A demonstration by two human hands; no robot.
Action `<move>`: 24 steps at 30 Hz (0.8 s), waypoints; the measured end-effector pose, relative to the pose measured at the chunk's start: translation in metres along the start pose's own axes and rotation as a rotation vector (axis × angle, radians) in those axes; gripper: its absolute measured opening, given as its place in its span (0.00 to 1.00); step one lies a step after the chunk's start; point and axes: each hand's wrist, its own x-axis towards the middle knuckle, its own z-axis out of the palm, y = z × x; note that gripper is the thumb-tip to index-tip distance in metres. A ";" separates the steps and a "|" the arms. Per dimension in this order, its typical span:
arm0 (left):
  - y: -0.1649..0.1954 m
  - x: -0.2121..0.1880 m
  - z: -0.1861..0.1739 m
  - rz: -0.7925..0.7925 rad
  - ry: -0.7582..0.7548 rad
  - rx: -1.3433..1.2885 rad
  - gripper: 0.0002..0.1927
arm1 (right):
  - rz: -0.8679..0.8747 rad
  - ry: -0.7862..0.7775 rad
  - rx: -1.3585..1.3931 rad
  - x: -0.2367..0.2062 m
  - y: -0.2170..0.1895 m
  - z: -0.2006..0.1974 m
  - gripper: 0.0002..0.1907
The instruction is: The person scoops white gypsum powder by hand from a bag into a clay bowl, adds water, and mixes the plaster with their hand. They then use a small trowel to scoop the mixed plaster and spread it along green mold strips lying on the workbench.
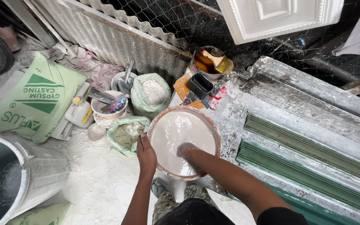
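A round basin with a reddish rim holds smooth white liquid plaster. My left hand grips the basin's near left rim. My right hand is sunk into the white mix near the basin's front, coated in it, with the fingers hidden under the surface.
A green mould lies on a plaster-crusted bench to the right. Open bags of white powder and lumps, a green sack, a small pail of tools, a metal drum and a tin with a brush crowd the left and back.
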 end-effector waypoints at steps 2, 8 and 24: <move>-0.001 0.001 0.000 0.010 -0.004 0.004 0.36 | -0.019 -0.005 -0.006 0.000 -0.001 0.012 0.24; -0.005 0.004 -0.001 0.035 0.003 0.004 0.36 | -0.068 0.074 -0.023 -0.067 -0.031 -0.031 0.23; -0.009 0.007 0.000 0.021 0.024 0.035 0.37 | -0.027 0.087 0.162 0.024 0.002 0.011 0.23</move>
